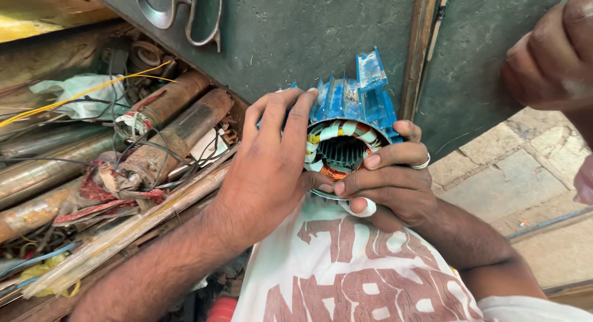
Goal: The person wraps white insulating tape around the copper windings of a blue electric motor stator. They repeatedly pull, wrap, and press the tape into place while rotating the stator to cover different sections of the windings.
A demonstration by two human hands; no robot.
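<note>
Blurred fist (550, 50), hands (333, 174) around blue stator (349, 121), seemingly gripping

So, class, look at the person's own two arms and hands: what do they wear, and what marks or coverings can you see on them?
Both forearms are bare, with dark hair and no sleeves showing. The left hand wears nothing: no ring, glove or watch in view. The right hand has a silver ring on one finger and a white wrap on its thumb. Neither wrist shows a band.

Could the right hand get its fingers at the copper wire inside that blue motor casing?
Probably yes: the right hand already grips the open rim of the blue motor casing, fingertips beside the copper wire, nothing covering it.
</note>
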